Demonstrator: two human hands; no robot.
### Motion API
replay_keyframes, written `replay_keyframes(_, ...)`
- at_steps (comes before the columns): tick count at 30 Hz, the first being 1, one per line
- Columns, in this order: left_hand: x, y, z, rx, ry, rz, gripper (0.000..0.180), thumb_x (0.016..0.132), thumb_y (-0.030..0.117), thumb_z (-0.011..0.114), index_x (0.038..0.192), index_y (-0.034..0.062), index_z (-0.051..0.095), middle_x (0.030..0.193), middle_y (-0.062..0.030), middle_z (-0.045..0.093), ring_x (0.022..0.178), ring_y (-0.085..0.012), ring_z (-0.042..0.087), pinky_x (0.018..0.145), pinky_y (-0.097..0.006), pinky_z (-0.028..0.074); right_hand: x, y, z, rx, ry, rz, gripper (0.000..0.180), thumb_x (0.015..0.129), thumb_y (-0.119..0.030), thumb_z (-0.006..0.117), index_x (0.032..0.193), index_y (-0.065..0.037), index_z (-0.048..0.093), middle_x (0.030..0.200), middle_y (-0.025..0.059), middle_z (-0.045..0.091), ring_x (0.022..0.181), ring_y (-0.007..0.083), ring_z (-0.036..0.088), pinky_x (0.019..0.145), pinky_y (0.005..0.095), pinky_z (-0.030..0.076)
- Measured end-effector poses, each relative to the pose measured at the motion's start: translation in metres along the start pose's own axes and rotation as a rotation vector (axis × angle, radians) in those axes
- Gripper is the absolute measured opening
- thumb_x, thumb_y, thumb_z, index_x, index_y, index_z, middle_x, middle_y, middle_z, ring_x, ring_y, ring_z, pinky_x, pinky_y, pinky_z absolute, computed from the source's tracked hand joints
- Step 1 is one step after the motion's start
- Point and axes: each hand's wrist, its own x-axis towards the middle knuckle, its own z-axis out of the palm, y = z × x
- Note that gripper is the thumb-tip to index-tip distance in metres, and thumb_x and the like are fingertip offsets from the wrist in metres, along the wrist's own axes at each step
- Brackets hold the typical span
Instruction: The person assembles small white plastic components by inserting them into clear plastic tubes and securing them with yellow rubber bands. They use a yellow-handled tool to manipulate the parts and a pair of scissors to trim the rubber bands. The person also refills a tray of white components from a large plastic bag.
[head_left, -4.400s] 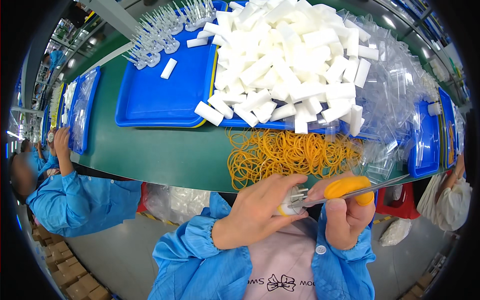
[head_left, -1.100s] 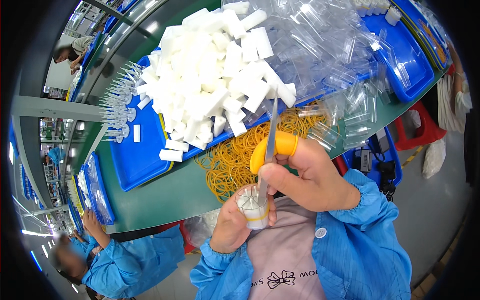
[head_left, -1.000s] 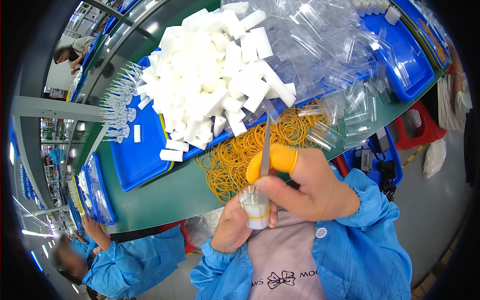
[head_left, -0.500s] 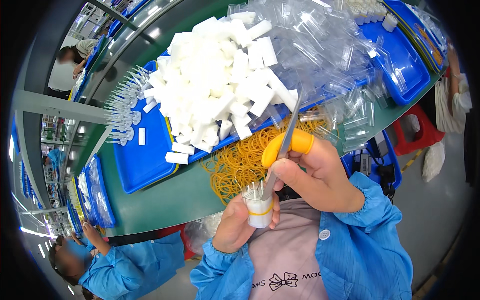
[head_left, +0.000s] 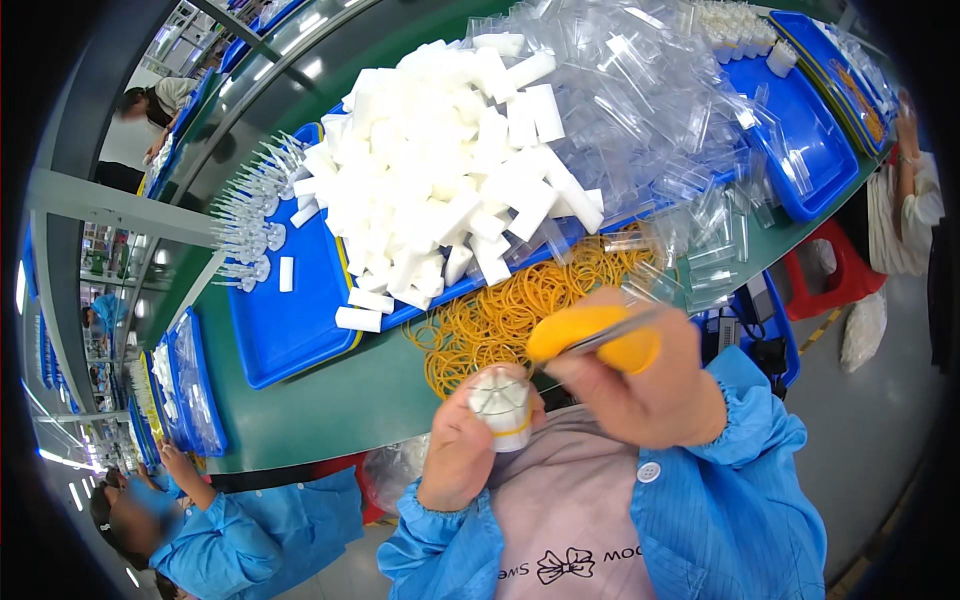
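My left hand [head_left: 455, 458] is closed around a short white cylinder [head_left: 500, 396] with a yellow rubber band [head_left: 515, 431] round its lower part. The cylinder's top tilts toward me and shows dark lines splitting it into wedges; a clear sleeve may surround it, though I cannot be sure. My right hand [head_left: 665, 395], blurred by motion, grips metal tweezers [head_left: 606, 335] lying across its fingers. Yellow finger cots [head_left: 575, 330] cover fingertips of that hand. The tweezers' tip is close to the cylinder's upper right, and whether it touches is unclear.
Beyond my hands lie loose rubber bands [head_left: 470, 340]. White foam blocks [head_left: 420, 170] are heaped on a blue tray [head_left: 285, 345], with clear plastic sleeves [head_left: 640, 100] beside them. Pale spiky pieces [head_left: 255, 215] stand at left. A co-worker in a blue sleeve [head_left: 270, 520] sits at lower left.
My right hand has swung the tweezers from steep to nearly level, their tip out of the cylinder's top. Thin prongs showed there before; now a wedge-marked surface faces me as the cylinder tilts.
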Motion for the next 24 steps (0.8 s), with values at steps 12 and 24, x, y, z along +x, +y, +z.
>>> replay_keyframes(12, -0.007, 0.012, -0.036, -0.255, 0.119, 0.317, 0.070, 0.081, 0.035, 0.068, 0.136, 0.0114, 0.032, 0.124, -0.0130, 0.045, 0.109, -0.0304, 0.050, 0.091, -0.044, 0.048, -0.050, 0.037, -0.013, -0.671, -0.575, -0.108, 0.012, 0.067, -0.013, 0.058, 0.076, -0.005, 0.059, 0.079, 0.0068, 0.049, 0.075, 0.0220, 0.056, 0.064, 0.0333, 0.047)
replay_keyframes(24, -0.004, 0.001, -0.037, -0.290, 0.004, 0.171, 0.075, 0.083, 0.046, 0.062, 0.137, 0.0046, 0.030, 0.115, -0.0142, 0.053, 0.107, -0.0302, 0.052, 0.085, -0.041, 0.046, -0.037, 0.032, -0.005, -0.602, -0.391, 0.058, 0.009, 0.073, -0.012, 0.062, 0.079, -0.006, 0.059, 0.082, 0.0081, 0.048, 0.076, 0.0250, 0.052, 0.063, 0.0361, 0.044)
